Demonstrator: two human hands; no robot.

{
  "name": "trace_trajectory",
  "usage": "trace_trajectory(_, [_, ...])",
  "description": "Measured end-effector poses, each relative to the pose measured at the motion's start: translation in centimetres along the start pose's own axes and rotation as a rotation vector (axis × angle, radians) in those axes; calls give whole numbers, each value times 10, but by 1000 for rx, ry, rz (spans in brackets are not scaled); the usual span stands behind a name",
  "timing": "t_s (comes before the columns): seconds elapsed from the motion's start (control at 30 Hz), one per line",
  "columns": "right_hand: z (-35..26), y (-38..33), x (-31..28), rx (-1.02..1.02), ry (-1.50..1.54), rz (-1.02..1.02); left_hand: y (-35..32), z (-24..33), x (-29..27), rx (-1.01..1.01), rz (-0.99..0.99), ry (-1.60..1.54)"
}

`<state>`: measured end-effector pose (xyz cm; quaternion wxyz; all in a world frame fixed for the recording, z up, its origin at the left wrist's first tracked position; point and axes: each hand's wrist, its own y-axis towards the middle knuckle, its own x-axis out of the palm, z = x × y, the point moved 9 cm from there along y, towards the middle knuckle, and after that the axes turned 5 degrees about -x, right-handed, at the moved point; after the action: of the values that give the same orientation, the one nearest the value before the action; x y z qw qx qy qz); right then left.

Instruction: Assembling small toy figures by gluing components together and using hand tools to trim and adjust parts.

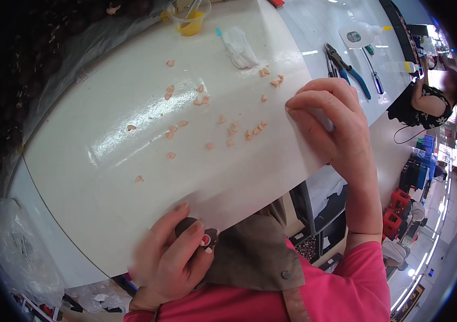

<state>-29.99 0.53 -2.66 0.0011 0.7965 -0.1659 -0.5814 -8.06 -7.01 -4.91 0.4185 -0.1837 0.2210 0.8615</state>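
My left hand [167,263] is closed around a small dark brown rounded part [185,226] near the table's front edge. A red-and-white round spot and a small pale tip show on that part; my fingers cover much of the rest. Over the right side of the white table [89,214], my right hand [338,121] has thumb and fingertips pinched together. Whatever they may hold is too small or hidden to make out. Left of that hand, several small pinkish-beige pieces [209,145] lie scattered across the tabletop.
A clear cup [188,24] with yellow contents stands at the back, near a crumpled white cloth [239,49]. Blue-handled pliers [351,72], a screwdriver [376,80] and a white bottle [358,35] lie farther right. Dark parts fill plastic at left. Another person [435,102] sits at far right.
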Motion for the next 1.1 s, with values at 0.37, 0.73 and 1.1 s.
trace_trajectory(0.37, [7, -5, -1, 44, -19, -49, 2, -2, 1, -16, -13, 27])
trace_trajectory(0.73, [7, 5, 5, -8, -27, -63, 8, -7, 4, -23, 3, 21])
trace_trajectory(1.1, [-21, -23, -13, -179, 149, -103, -3, 25, -1, -64, 23, 64])
